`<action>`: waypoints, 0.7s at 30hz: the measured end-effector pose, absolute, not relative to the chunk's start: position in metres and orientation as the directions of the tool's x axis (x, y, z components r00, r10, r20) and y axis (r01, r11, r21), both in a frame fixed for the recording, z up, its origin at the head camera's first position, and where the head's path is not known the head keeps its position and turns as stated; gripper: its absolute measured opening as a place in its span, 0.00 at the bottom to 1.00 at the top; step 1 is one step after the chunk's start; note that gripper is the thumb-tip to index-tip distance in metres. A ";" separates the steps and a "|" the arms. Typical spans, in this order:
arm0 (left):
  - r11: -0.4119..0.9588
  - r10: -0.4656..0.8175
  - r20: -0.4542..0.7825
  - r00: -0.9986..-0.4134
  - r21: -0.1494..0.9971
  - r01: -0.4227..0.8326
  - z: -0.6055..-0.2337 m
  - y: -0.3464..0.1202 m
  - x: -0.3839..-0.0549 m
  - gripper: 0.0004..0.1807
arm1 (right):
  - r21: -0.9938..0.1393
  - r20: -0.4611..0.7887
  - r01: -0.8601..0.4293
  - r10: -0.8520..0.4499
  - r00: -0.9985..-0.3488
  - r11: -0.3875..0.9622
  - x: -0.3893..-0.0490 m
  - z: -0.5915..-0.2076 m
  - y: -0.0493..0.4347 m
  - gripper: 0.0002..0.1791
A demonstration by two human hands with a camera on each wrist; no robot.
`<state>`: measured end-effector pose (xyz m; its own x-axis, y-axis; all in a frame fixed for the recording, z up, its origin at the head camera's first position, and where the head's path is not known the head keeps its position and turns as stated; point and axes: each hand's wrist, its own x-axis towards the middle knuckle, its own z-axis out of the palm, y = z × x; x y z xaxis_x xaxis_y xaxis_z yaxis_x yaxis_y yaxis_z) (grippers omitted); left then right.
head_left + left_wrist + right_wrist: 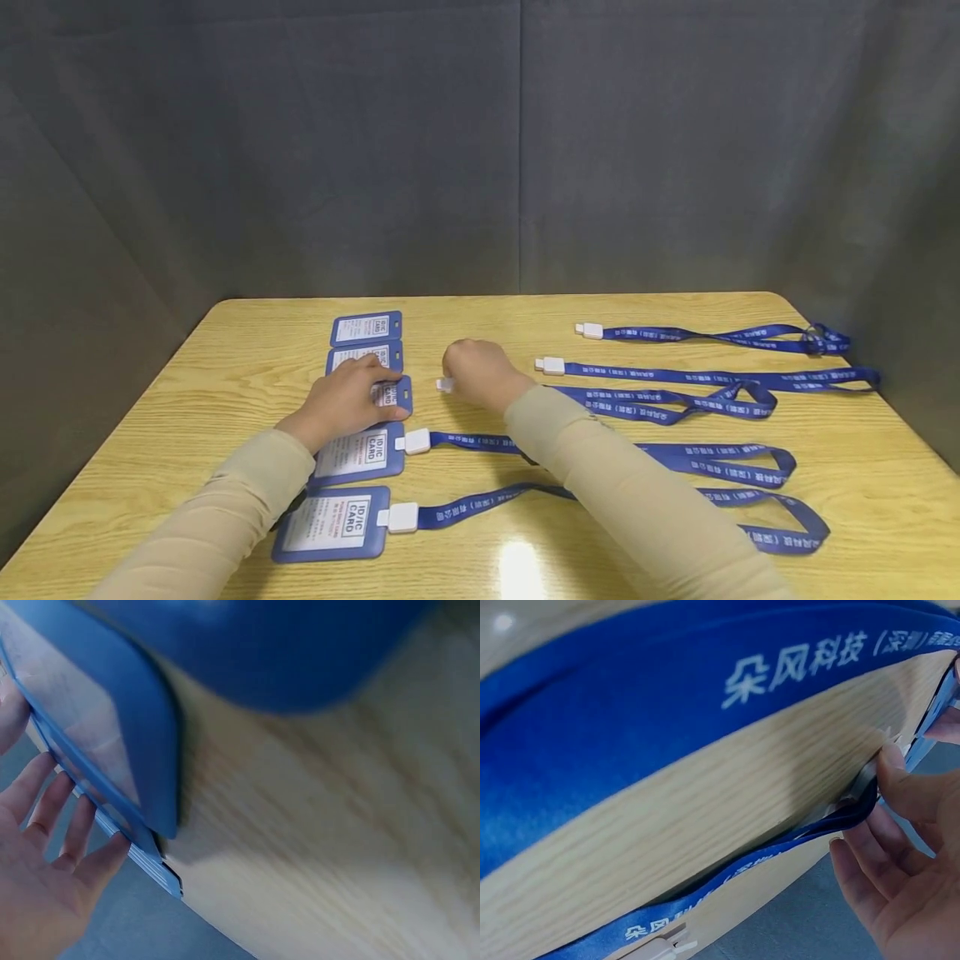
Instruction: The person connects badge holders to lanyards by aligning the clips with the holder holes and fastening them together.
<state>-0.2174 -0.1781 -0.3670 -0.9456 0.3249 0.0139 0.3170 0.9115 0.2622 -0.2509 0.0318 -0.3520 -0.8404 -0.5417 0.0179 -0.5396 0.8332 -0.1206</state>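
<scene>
Worn on the head, the first camera looked forward and down from above the table's [480, 321] near side, far enough off to frame both sleeved forearms and the dark curtain [375, 167] behind. The left wrist camera sat low, tilted and very close, facing along the left hand [37, 870] past a badge holder [90, 712] that head view also showed. The right wrist camera, equally close and slanted, looked past a lanyard [592, 742] toward the right hand [915, 889], which the head view shared.
</scene>
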 end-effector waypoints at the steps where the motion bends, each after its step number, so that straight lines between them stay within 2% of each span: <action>1: 0.911 0.328 0.017 -0.945 0.261 0.321 -0.367 -0.178 -0.217 0.36 | -0.121 0.019 -0.541 -0.543 -0.840 0.832 -0.251 -0.352 0.032 0.10; 13: 0.910 0.321 -0.009 -0.947 0.279 0.306 -0.369 -0.176 -0.219 0.37 | -0.078 0.017 -0.554 -0.554 -0.832 0.829 -0.248 -0.354 0.020 0.11; 21: 0.902 0.345 0.012 -0.938 0.271 0.335 -0.368 -0.178 -0.218 0.36 | -0.008 0.031 -0.589 -0.589 -0.808 0.808 -0.239 -0.352 0.007 0.12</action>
<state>-0.2183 -0.1779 -0.3677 -0.9385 0.3451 0.0117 0.3352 0.9024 0.2709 -0.2390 0.0071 -0.3518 -0.8077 -0.5887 0.0313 -0.5892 0.8079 -0.0085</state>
